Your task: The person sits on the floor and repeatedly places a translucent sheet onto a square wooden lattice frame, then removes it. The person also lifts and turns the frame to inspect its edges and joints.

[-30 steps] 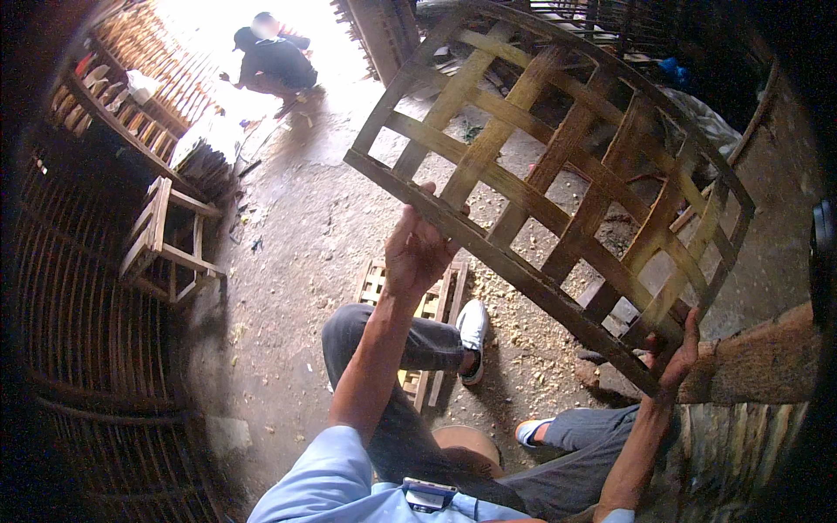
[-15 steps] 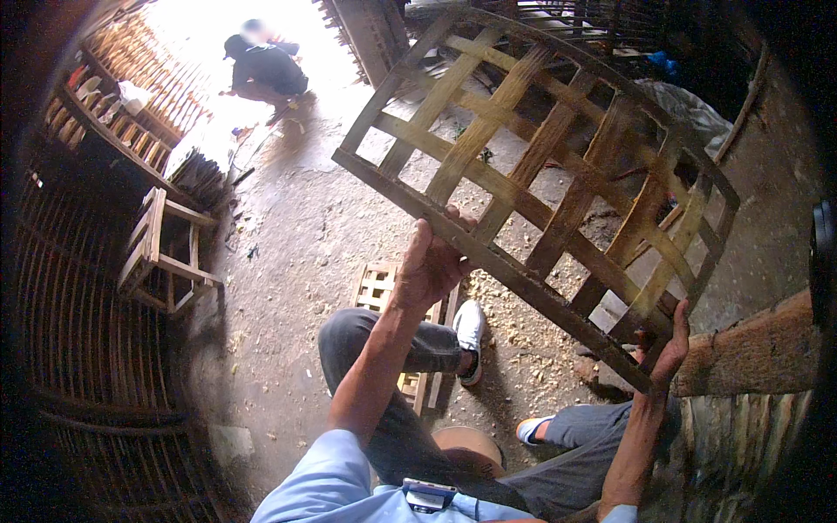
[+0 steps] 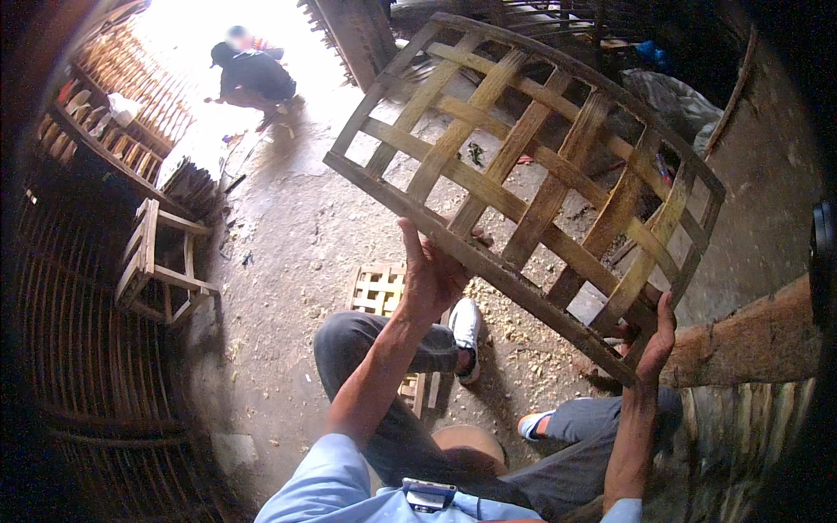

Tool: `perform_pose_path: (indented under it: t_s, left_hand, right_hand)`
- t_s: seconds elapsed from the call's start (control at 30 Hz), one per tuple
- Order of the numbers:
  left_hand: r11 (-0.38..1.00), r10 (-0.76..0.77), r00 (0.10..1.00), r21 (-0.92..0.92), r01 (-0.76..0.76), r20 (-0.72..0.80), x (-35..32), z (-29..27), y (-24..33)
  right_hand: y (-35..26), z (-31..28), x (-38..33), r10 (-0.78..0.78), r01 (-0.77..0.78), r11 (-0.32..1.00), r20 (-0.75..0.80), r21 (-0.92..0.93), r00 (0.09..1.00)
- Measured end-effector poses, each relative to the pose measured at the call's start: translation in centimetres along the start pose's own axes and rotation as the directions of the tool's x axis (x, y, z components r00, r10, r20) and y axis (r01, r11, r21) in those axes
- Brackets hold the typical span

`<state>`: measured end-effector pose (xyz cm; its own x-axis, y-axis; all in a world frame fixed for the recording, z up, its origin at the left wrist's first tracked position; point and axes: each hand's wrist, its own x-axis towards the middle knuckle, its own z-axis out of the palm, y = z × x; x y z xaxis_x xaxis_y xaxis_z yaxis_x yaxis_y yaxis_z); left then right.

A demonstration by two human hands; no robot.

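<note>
A framed lattice panel (image 3: 532,157) of wide, interwoven wooden or bamboo strips is held up and tilted before me. Its dark frame has one straight long edge toward me and a bowed far edge. My left hand (image 3: 433,277) supports the near edge left of its middle, thumb at the front and fingers reaching behind. At the near right corner my right hand (image 3: 654,342) is closed round the frame, some fingers coming through the weave. Below, a second, paler lattice panel (image 3: 378,289) lies on the floor, partly hidden by my leg.
A small wooden stool frame (image 3: 166,261) stands at the left. Wood chips (image 3: 523,349) litter the floor by my shoes. A thick log (image 3: 750,336) lies at the right. A person (image 3: 253,77) crouches by the bright doorway. Wooden slats (image 3: 187,183) are piled near the left wall.
The panel has shifted slightly left, with both hands still on it. The right hand has moved a little left with its corner. My legs stay in place.
</note>
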<state>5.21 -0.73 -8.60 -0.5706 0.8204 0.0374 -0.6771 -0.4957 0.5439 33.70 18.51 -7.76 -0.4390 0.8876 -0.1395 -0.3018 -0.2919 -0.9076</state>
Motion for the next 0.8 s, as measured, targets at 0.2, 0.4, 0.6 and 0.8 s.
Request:
perform_pose_path:
  t_s: [0.2,0.4,0.6,0.8]
  left_hand:
    - [0.989,-0.046,0.998,-0.140,0.040,-0.038,0.1,-1.2,-1.1]
    - [0.984,-0.067,0.998,-0.163,0.066,-0.001,-0.1,-1.2,-1.4]
    - [0.997,-0.079,0.985,-0.031,0.075,-0.156,-0.4,-0.3,-1.1]
    - [0.998,-0.045,0.996,-0.050,0.049,0.080,-0.3,-2.4,-1.6]
  right_hand:
    - [0.1,1.1,-0.5,0.015,-0.013,0.999,-0.037,0.042,0.999]
    - [0.5,1.1,-0.5,0.014,-0.014,0.999,-0.001,0.042,1.000]
    - [-0.5,2.2,-1.1,0.050,-0.049,0.999,0.050,-0.010,0.998]
    - [-0.2,3.1,-1.0,0.053,-0.053,0.997,-0.016,0.048,0.998]
